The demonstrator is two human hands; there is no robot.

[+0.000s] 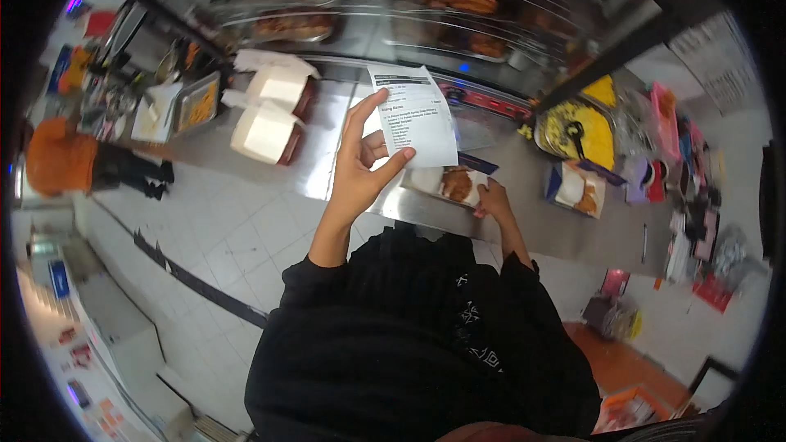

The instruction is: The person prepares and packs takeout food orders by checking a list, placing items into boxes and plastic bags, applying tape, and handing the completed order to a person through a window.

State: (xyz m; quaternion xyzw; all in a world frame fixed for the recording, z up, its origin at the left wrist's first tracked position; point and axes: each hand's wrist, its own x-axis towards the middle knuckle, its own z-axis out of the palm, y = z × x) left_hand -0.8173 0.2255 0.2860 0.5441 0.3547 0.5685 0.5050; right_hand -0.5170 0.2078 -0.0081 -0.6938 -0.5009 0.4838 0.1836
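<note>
Between thumb and fingers, my left hand (362, 162) holds up a printed paper slip (424, 129) over the steel counter. My right hand (493, 201) is at the right end of an open food box (424, 181) near the counter's front edge; its fingertips touch or grip the box's rim. White rice and a piece of fried food (457, 184) lie in that box. The slip hides part of the box and the counter behind it. Farther right on the counter stands another open box (575, 189) with rice and fried food.
Two open cartons (264, 134) stand at the left. Behind the counter is a glass display case (362, 6) with trays of food. A metal tray of yellow food (580, 129) with a black utensil is at the right. A person in orange (61, 156) stands far left.
</note>
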